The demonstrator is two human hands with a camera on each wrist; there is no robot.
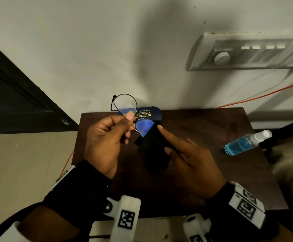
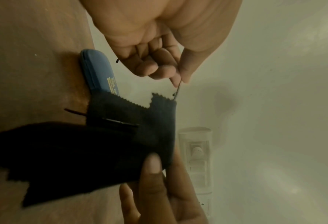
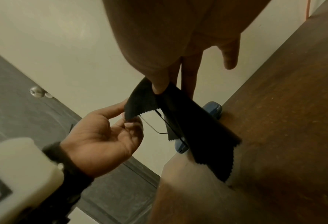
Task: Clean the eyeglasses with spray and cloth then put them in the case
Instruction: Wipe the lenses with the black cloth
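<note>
Dark brown wood forms the small table top point(image 1: 212, 137) over which both hands are held, with a pale wall point(image 1: 89, 49) behind it. Nearest the viewer, the right hand point(image 1: 191, 159) is seen with a black, zigzag-edged cleaning cloth point(image 1: 152, 151) pinched between thumb and middle finger, the index finger being stretched out straight along the cloth's far side. One lens of the thin black wire-rimmed eyeglasses point(image 1: 124, 104) is wrapped by that cloth (a blue sheen is shown on the uncovered part of the lens). Just left of the cloth, the frame is pinched near its bridge between the thumb and index finger of the left hand point(image 1: 105, 138), the other fingers being curled into the palm; the second lens is held up beyond this hand, against the wall. Behind the glasses, a closed dark blue oval spectacle case with gold lettering point(image 1: 147, 113) is laid on the table's far edge. Well to the right of the case, a clear plastic spray bottle of blue liquid point(image 1: 245, 144) is lying on its side. Higher on the wall, a white switch panel point(image 1: 247, 53) is mounted.
</note>
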